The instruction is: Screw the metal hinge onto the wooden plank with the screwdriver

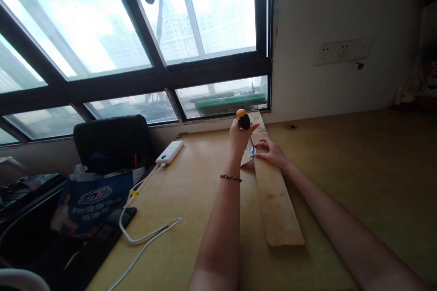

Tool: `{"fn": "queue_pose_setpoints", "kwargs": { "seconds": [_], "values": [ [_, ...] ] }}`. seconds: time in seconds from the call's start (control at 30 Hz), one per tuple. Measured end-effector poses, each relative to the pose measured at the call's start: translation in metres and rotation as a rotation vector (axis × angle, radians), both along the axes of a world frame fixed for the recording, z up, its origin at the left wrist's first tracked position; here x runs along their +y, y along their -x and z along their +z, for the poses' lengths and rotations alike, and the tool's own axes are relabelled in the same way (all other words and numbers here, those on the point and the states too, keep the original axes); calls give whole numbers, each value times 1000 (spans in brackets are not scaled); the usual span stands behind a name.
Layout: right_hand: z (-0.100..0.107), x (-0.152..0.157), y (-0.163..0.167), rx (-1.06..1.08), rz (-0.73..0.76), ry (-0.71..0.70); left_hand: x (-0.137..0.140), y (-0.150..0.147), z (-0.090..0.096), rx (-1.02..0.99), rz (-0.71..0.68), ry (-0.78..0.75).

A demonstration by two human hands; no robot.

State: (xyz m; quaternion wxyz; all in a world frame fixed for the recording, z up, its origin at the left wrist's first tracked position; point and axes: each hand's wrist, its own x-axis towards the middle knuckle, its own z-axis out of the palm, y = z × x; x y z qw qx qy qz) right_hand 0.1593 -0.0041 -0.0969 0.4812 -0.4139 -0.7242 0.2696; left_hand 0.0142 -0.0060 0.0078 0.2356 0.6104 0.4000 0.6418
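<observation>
My left hand [240, 134] is closed around the yellow and black handle of a screwdriver [243, 119]. The metal shaft slants down to a small silver hinge [251, 151]; I cannot make out whether its tip sits in a screw. The hinge lies across the edge of a long wooden board [277, 200] and a shorter wooden piece [246, 159] to its left. From the right, my right hand [271, 152] has its thumb and forefinger at the hinge, steadying it against the board. My left wrist partly covers the shorter piece.
All this rests on a wooden table [341, 191]. A white power bank [170, 152] with a white cable [150, 236] lies to the left. Beyond the left table edge are a black chair [111, 138] and a blue bag [92, 204]. A window and wall close off the back.
</observation>
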Motion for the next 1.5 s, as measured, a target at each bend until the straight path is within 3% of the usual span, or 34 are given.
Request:
{"fn": "queue_pose_setpoints", "kwargs": {
  "seconds": [0.23, 0.5, 0.7, 0.93, 1.07, 1.5],
  "values": [
    [2, -2, 0, 6, -8, 0, -7, 4, 3, 39, 39, 7],
    [3, -3, 0, 4, -5, 7, 0, 8, 4, -155, -235, 45],
    [5, -4, 0, 4, -6, 17, -3, 4, 7, -170, -208, 31],
    [2, -2, 0, 13, 2, 6, 3, 7, 6, -255, -400, 104],
    [2, -2, 0, -2, -5, 3, 2, 9, 6, -322, -443, 94],
    [4, -4, 0, -11, -24, 0, -30, 19, 41, -638, -526, -18]
  ]
}}
